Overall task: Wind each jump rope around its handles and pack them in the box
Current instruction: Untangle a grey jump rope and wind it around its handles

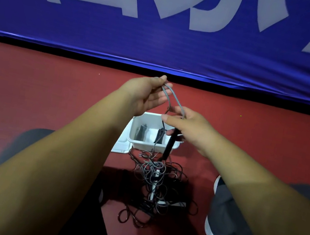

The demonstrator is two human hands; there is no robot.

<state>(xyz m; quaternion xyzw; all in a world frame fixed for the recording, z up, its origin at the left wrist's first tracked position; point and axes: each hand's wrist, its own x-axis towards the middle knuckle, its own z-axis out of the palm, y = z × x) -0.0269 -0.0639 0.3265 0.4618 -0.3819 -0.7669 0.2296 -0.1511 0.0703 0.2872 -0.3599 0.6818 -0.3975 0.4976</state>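
Note:
My left hand [148, 95] pinches the top of a grey rope loop [171, 96] raised above the floor. My right hand [190, 128] grips a black jump rope handle [169, 145] that hangs downward, with the grey rope running up from it to the left hand. Below them a white box [145, 143] stands on the red floor and holds two wound black ropes [141, 133]. In front of the box lies a tangled pile of black and grey ropes [156, 181] with white handles [153, 189] in it.
A blue banner [164, 36] with white letters hangs behind the box. A white lid [121, 144] lies at the box's left side. My knees [26, 146] and a white-soled shoe [213, 227] flank the rope pile on the red floor [51, 88].

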